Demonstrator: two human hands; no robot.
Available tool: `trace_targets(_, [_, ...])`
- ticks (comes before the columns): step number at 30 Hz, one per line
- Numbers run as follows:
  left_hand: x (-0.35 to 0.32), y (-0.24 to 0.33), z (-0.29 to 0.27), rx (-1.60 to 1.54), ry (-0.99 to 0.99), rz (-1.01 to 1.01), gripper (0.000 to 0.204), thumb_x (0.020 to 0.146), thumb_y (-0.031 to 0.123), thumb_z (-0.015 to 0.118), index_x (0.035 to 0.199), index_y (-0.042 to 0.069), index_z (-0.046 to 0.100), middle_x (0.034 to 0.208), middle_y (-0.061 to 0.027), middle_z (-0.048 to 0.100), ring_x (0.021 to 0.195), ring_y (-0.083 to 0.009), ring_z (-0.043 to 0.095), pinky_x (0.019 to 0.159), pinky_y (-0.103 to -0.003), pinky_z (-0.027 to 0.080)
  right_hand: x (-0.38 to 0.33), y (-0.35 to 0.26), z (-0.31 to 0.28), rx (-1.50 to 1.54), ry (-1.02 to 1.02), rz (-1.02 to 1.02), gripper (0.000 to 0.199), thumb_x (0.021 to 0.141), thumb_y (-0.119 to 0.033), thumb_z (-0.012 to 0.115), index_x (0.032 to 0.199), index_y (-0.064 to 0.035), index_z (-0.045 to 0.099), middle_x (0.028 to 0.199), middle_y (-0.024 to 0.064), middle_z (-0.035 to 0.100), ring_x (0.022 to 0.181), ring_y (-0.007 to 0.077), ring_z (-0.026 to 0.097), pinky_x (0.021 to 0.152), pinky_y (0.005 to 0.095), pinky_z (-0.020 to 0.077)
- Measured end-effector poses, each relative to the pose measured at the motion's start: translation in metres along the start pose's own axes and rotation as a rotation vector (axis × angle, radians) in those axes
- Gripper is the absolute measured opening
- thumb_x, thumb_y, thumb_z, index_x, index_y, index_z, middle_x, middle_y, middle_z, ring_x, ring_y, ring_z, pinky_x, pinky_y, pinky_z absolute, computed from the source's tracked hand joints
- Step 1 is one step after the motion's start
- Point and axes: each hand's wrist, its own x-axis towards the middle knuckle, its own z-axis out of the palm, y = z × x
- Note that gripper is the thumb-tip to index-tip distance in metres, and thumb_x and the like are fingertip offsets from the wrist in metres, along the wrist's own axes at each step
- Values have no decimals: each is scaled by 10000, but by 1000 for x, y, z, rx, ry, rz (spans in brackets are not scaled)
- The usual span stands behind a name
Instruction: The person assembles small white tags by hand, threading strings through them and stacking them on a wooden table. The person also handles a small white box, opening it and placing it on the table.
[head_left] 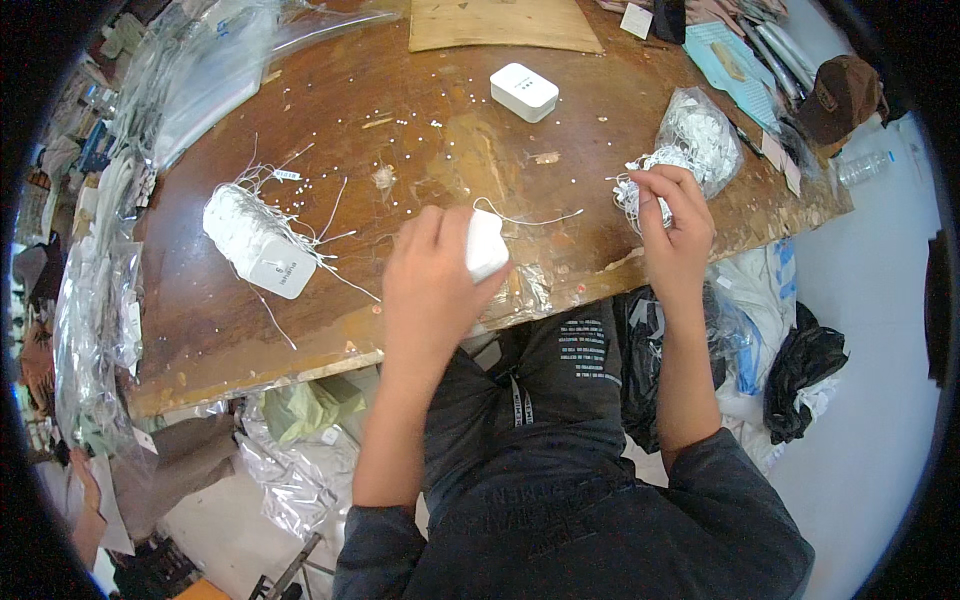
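Observation:
Near the table's front edge, my left hand point(430, 280) is closed around a small stack of white hang tags point(486, 245). From the stack's top a thin white string trails to the right across the wood. My right hand point(676, 225) is bent in a pinch at the edge of a heap of white tag strings point(655, 170), with a bit of string at its fingertips. That heap spills from a clear plastic bag point(715, 140). Over on the left lies a pile of white tags with strings attached point(255, 240), fanned out with loose ends.
A white lidded box point(524, 92) stands toward the back of the worn wooden table point(330, 330). Tiny white beads are scattered across the middle. Clear plastic packaging point(215, 80) covers the left edge. At the far right are a brown cap point(842, 98) and a clear bottle point(865, 167).

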Motion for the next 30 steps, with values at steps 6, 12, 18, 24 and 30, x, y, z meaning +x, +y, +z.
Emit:
trace_targets(6, [-2, 15, 13, 164, 62, -208, 558, 661, 190, 824, 1131, 74, 547, 1034, -133, 549, 945, -350, 584, 800, -443, 484, -6, -7, 2, 80, 81, 44, 148, 877, -8, 621, 1005, 18, 691, 959, 99, 637, 874, 200, 630, 789, 293, 492])
trace_targets(12, [9, 5, 15, 320, 141, -314, 573, 645, 211, 833, 1130, 78, 558, 1004, -101, 529, 901, -319, 575, 732, -425, 490, -13, -8, 9, 223, 60, 160, 140, 893, -41, 643, 1008, 23, 689, 968, 95, 651, 860, 157, 630, 766, 267, 498])
trace_targets(18, [-2, 1, 14, -66, 267, -244, 489, 690, 155, 767, 1114, 31, 558, 1011, -149, 577, 896, -357, 601, 769, -429, 493, -6, -1, 5, 409, 37, 492, 128, 904, -35, 649, 999, 39, 691, 951, 73, 655, 825, 114, 624, 721, 229, 491])
trace_targets(24, [-8, -7, 15, -347, 254, -243, 343, 751, 95, 684, 1055, -11, 565, 942, -167, 592, 869, -359, 602, 771, -411, 483, -14, -6, 0, 370, 88, 326, 122, 925, -14, 610, 1001, 51, 680, 891, 60, 636, 780, 101, 606, 725, 232, 486])
trace_targets(30, [-14, -10, 11, -573, 249, -401, 320, 814, 68, 640, 1117, -11, 577, 945, -157, 652, 841, -264, 659, 776, -355, 499, -11, -12, 11, 682, -64, 509, 146, 931, -16, 599, 1032, 41, 688, 1000, 71, 672, 914, 140, 640, 815, 275, 515])
